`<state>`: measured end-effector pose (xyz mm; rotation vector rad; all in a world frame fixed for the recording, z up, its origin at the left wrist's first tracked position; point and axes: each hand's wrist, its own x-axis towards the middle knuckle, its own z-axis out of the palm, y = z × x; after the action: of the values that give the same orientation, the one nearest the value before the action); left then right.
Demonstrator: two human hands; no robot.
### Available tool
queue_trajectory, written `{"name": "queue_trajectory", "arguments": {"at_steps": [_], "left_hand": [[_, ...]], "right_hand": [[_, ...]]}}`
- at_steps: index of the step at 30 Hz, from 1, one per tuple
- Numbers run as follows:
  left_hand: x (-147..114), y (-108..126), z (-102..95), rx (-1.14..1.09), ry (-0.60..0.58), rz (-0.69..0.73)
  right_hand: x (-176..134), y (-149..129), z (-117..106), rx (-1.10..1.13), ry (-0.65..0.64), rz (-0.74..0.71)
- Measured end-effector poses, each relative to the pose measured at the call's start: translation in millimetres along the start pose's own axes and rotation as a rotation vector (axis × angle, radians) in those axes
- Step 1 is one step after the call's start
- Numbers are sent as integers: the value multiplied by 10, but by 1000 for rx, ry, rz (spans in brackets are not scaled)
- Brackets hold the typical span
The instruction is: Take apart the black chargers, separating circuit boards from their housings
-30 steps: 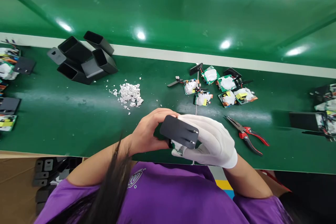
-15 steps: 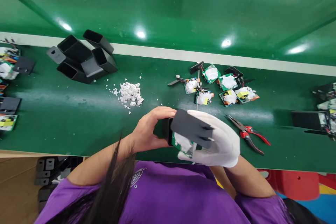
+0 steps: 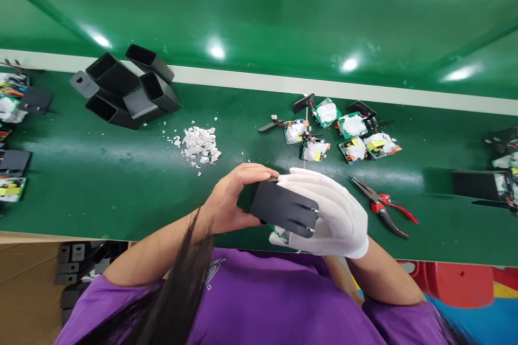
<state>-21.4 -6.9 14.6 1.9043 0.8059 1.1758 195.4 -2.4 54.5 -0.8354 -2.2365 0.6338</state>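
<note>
My bare left hand is wrapped round a black plastic housing, mostly hidden behind a flat plate. In a white glove, my right hand grips a circuit board with white filler, of which only a lower edge shows. The black plug plate with two metal-tipped prongs lies over the board and covers the housing's mouth. How far the board sits inside the housing cannot be seen. Red-handled long-nose pliers lie right of the glove.
Several black housings stand at the back left, near a pile of white flakes. Several circuit boards with white filler lie behind my hands. Another black housing and boards are at the right edge, more boards at the left.
The black plug plate has swung left and down over the board and the housing's mouth, hiding most of the board. My right hand has shifted slightly left, toward my left hand.
</note>
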Motion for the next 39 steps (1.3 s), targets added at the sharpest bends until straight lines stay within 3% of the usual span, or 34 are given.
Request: {"name": "queue_trajectory", "arguments": {"at_steps": [3,13,20,23,39], "left_hand": [[-1,5,-7,15,-13,-16],[-34,-3,14,29,2,-47],[-104,25,15,181,-52,-280],[-107,33,34,209,-27,-316],[-124,-6,16,270,5,-215]], "right_hand": [[62,-18,-26,15,66,-91],[43,-8,-22,25,29,-41],[25,6,37,21,91,30],[10,18,61,19,104,48],[10,31,93,37,136,46]]}}
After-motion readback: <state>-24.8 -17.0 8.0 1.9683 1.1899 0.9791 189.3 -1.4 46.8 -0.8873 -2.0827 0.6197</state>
